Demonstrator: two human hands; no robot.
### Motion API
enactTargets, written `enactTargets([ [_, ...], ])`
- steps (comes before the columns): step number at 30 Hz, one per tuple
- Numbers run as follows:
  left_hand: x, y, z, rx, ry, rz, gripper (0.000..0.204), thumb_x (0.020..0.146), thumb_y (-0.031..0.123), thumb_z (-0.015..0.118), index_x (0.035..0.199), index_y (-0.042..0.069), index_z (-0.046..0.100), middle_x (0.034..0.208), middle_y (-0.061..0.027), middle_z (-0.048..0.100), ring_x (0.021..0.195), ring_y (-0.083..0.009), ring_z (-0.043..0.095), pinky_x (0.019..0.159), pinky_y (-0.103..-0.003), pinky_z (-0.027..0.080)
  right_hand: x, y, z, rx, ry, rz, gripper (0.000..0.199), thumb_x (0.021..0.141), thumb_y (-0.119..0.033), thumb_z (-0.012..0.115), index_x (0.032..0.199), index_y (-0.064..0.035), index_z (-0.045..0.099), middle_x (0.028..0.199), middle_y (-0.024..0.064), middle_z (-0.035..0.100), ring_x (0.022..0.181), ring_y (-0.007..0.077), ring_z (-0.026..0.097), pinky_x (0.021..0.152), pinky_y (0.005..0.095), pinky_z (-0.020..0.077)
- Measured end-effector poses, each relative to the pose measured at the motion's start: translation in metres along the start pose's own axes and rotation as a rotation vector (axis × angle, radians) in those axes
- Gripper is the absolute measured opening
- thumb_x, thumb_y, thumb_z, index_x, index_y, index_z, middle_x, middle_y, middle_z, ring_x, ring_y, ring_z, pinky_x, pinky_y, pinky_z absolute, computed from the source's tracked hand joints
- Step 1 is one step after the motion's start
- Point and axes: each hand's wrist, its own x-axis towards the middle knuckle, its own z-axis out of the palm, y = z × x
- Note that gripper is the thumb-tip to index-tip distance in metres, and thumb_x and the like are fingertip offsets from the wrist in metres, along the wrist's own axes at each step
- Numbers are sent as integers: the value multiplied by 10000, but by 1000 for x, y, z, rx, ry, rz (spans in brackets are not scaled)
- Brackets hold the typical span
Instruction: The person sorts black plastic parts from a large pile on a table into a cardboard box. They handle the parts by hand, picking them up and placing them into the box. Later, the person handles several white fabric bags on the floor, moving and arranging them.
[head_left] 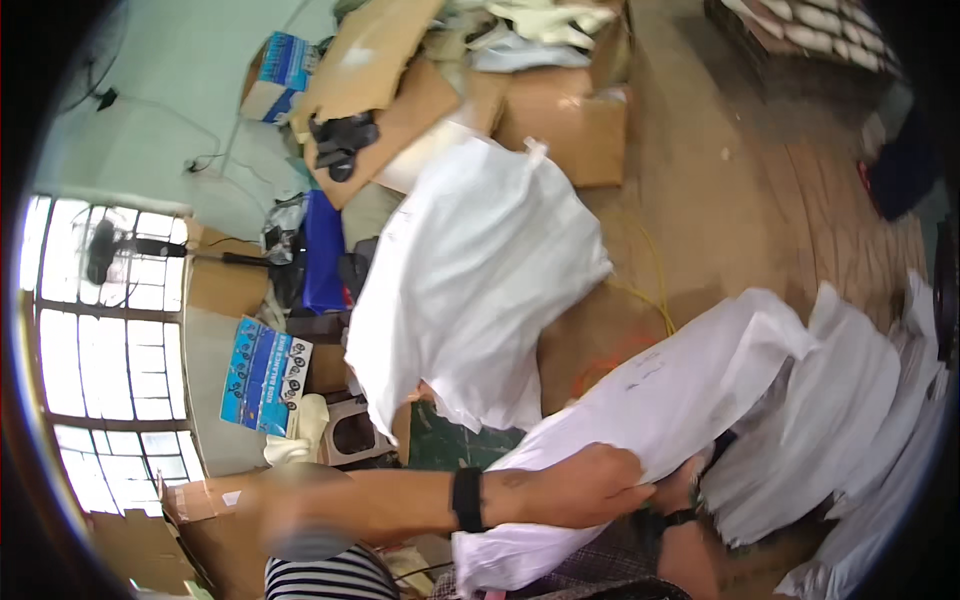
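Observation:
A long white sack lies slantwise in front of me, its near end by my lap. My left hand, with a black band at the wrist, reaches across from the left and is closed on the sack's lower edge. Just right of it, my right hand grips the same edge, partly hidden by the sack; a dark strap circles that wrist. Beyond, a second white sack stands full and wrinkled. A small skin-coloured patch shows at its lower edge, too unclear to name.
More white sacks lie at the right. Cardboard boxes and loose cloth are heaped at the back. A fan stands by the left window, above a blue-and-white box. A yellow cord crosses the brown floor.

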Motion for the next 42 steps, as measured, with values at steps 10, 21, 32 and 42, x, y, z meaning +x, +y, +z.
enactTargets([
  [10, -267, 120, -164, 141, 543, 218, 234, 755, -7, 597, 571, -5, 452, 562, -130, 392, 458, -279, 408, 421, -377, 302, 31, 116, 243, 70, -275, 377, 600, 897, -531, 294, 1323, -111, 327, 1340, 60, 376, 1231, 246, 345, 1021, 406, 285],
  [21, -496, 150, -116, 685, 1256, -683, 281, 761, 260, 589, 744, -21, 595, 754, -152, 592, 654, -286, 580, 596, -334, 471, 19, 286, 424, -269, -759, 478, 515, 926, -457, 304, 1309, -114, 340, 1329, 32, 388, 1205, 216, 371, 988, 396, 308],
  [32, -633, -124, 53, -529, 1342, -1576, 487, 810, 189, 573, 1242, 38, 405, 980, -104, 543, 571, -163, 521, 451, -271, 436, 81, 161, 135, -1303, -283, 683, 316, 860, -183, 547, 1151, -80, 477, 818, 24, 562, 710, 114, 547, 602, 227, 452],
  [42, -372, -241, -123, -164, 918, -1196, 408, 794, 116, 478, 1184, -1, 447, 841, -76, 568, 466, -115, 482, 356, -220, 343, -89, -328, -44, -1098, 951, -373, 277, 831, -246, 515, 998, -29, 552, 788, 61, 594, 645, 136, 559, 570, 257, 453],
])
